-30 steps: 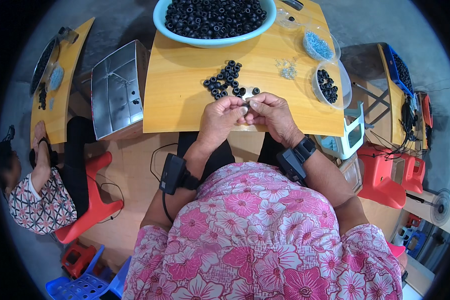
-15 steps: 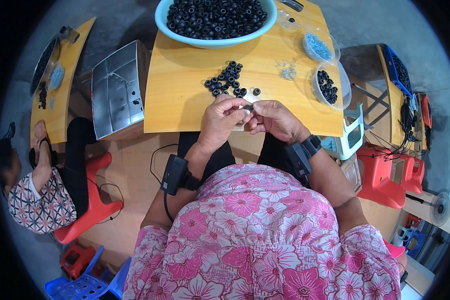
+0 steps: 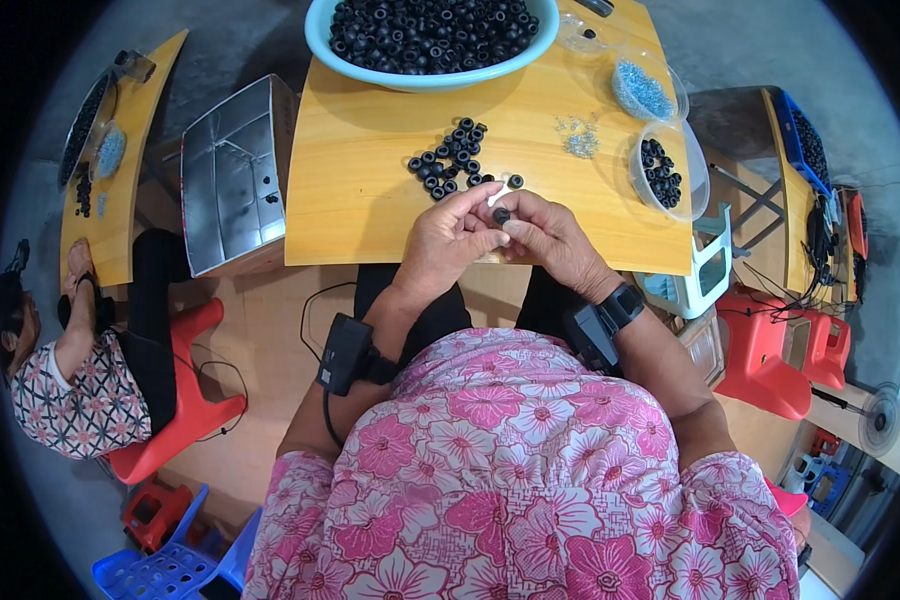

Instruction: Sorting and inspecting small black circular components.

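Observation:
A small black ring-shaped piece [image 3: 501, 215] is held up between my two hands over the near edge of the wooden table. The thumb of my right hand [image 3: 560, 243] presses against it, with the fingers curled behind. My left hand [image 3: 442, 245] closes round the same piece from the other side, index finger and thumb bent toward it. A narrow white thing [image 3: 500, 193] shows between the fingertips; I cannot make out what it is. Just beyond my fingers lies a loose pile of the same black pieces [image 3: 460, 155].
A light blue basin [image 3: 430, 80] full of black pieces stands at the back. To the right are a tub of black pieces [image 3: 638, 180], a tub of pale blue bits [image 3: 642, 92] and scattered clear bits [image 3: 577, 137]. A person [image 3: 85, 390] sits at another table on the left.
The black piece has been turned and lifted into clearer view. My left index finger has straightened upward, and the white thing now shows beside it.

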{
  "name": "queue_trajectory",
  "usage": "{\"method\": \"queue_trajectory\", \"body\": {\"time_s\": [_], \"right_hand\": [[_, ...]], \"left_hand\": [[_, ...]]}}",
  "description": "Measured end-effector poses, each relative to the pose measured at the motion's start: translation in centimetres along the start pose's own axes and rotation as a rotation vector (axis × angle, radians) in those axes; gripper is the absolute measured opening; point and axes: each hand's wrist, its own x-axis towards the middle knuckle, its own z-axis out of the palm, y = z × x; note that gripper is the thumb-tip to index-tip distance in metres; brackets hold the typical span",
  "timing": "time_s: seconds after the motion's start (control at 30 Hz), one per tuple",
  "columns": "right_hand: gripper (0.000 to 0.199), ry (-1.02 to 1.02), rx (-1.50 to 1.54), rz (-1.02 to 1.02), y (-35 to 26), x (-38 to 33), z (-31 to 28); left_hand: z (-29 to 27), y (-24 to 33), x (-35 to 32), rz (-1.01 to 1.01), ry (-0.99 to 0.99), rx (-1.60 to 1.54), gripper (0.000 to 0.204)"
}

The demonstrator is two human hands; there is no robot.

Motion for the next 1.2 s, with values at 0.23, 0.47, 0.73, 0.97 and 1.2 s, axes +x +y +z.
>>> {"method": "queue_trajectory", "body": {"time_s": [0.23, 0.47, 0.73, 0.97, 1.2], "right_hand": [[0.024, 0.131, -0.445, -0.335, 1.2, 0.1, 0.7], [0.024, 0.16, -0.532, -0.422, 1.9, 0.4, 0.8], [0.026, 0.178, -0.601, -0.417, 1.5, 0.5, 1.0], [0.024, 0.186, -0.599, -0.429, 1.7, 0.7, 1.1], [0.022, 0.194, -0.606, -0.405, 1.8, 0.8, 1.2]], "left_hand": [[0.0, 1.3, 0.0, -0.026, -0.04, 0.3, 0.049], [0.1, 1.4, 0.2, -0.033, -0.041, 0.302, 0.048], [0.1, 1.9, 0.3, -0.001, -0.051, 0.332, 0.047], [-0.2, 1.5, 0.4, -0.046, -0.052, 0.287, 0.045], [-0.3, 1.2, 0.4, -0.061, -0.066, 0.258, 0.041]]}}
